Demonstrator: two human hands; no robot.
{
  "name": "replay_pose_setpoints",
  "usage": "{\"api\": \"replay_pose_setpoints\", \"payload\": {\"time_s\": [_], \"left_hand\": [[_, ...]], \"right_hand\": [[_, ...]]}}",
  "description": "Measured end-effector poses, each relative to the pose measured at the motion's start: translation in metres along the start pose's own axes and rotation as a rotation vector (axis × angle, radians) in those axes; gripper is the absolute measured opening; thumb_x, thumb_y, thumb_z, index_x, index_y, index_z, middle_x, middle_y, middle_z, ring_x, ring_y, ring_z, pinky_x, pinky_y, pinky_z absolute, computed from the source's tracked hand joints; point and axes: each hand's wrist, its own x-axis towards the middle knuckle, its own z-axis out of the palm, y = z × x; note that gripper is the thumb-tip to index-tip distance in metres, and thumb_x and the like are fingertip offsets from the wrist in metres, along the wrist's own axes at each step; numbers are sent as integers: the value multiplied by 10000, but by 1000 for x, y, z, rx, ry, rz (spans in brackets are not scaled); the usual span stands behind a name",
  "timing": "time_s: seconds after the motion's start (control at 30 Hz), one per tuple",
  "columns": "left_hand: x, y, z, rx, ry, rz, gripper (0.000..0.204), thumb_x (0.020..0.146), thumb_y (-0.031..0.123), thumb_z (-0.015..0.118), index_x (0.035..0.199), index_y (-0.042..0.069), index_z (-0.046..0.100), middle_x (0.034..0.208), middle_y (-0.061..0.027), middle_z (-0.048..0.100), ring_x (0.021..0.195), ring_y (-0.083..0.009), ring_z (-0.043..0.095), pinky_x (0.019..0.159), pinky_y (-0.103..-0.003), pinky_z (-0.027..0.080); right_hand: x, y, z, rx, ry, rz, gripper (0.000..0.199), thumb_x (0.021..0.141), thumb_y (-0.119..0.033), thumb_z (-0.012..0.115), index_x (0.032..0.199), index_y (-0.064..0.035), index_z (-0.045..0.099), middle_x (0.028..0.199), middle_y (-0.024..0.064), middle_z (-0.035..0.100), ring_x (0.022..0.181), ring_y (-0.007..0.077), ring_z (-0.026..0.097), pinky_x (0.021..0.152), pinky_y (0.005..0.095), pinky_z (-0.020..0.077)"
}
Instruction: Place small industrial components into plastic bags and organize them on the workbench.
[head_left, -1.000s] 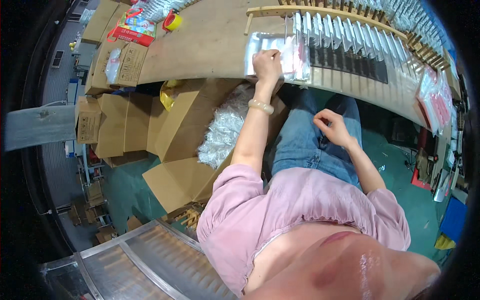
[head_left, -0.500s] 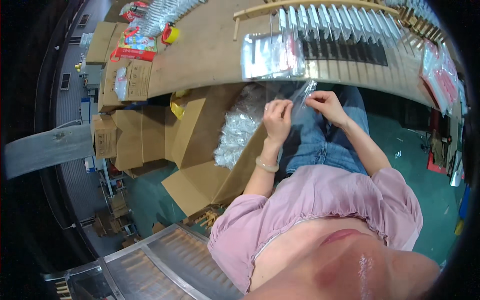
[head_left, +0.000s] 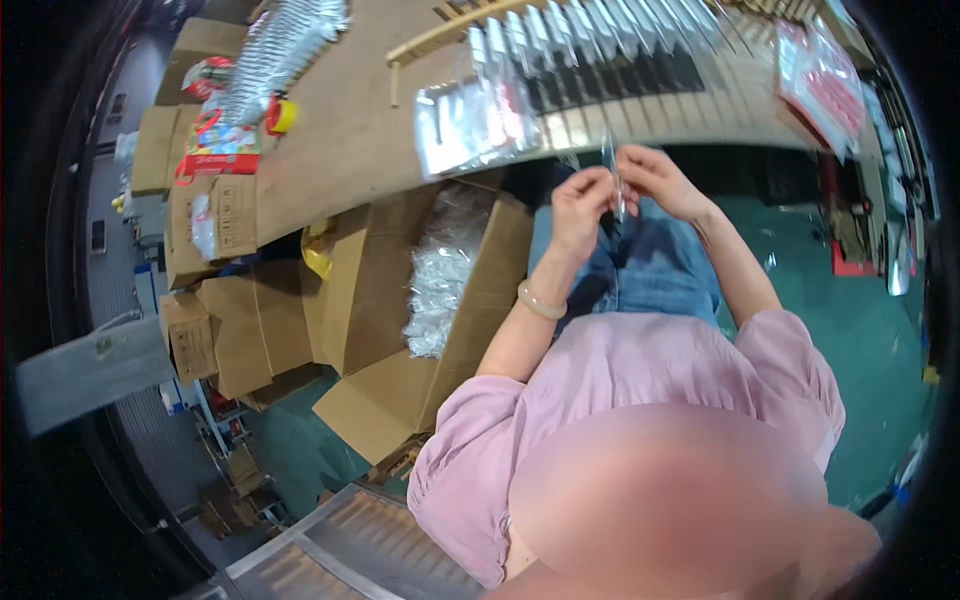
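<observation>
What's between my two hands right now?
A thin clear packet, pinched upright between the left hand and right hand, shown in the head view.

Open cardboard box [head_left: 470,300] of clear bags [head_left: 440,285] beside knee; yellow tape roll [head_left: 281,116] on wooden table [head_left: 350,150].

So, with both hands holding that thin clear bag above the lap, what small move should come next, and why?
Probably part the bag's upper edge with the fingertips. Left hand and right hand pinch the thin clear bag between them, above the lap. It looks flat and shut, though blur hides detail. More clear bags fill the open cardboard box beside the left arm.
</observation>
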Motion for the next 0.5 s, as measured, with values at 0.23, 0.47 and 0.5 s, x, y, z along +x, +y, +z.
{"api": "replay_pose_setpoints", "payload": {"time_s": [0.23,0.47,0.5], "left_hand": [[8,-8,19,266,204,189,93,850,78,658,843,-15,665,716,-45,652,606,-104,589,563,-241,471],[12,-1,8,1049,325,654,95,796,89,667,795,-6,673,649,-76,650,573,-137,623,550,-269,487],[14,-2,3,1042,309,663,95,796,89,667,795,-6,673,649,-76,650,573,-137,623,550,-269,487]], "right_hand": [[-11,-1,-2,-417,288,-322,138,904,-121,570,986,-15,537,712,44,594,582,108,567,537,278,466],[-35,-20,-13,-1532,366,-128,359,813,-49,644,1154,12,551,749,89,615,624,162,594,603,287,486],[-35,-16,-24,-1322,334,-204,381,810,-52,651,1171,8,547,789,87,625,673,161,601,639,281,488]]}}
